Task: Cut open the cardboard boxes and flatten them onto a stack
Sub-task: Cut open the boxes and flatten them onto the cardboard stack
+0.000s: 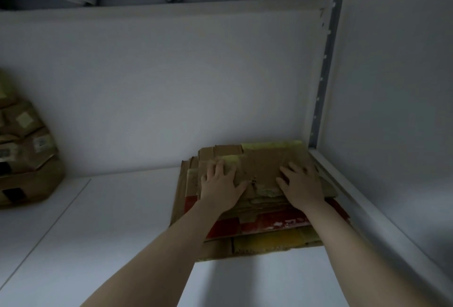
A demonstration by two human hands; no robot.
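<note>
A stack of flattened cardboard boxes [259, 235] lies on a white shelf, pushed into the back right corner. Its top sheet [262, 164] is plain brown with yellow-green tape along the far edge; red and yellow printed sheets show lower down at the front. My left hand [220, 186] presses flat on the left part of the top sheet, fingers spread. My right hand [300, 185] presses flat on the right part, fingers spread too. Neither hand holds anything. No cutting tool is in view.
The white shelf surface [98, 233] runs left and toward me. At the far left stands a pile of brown boxes with labels [24, 149]. A white back wall, a side panel [392, 110] with a perforated metal upright [321, 90], and a shelf above enclose the space.
</note>
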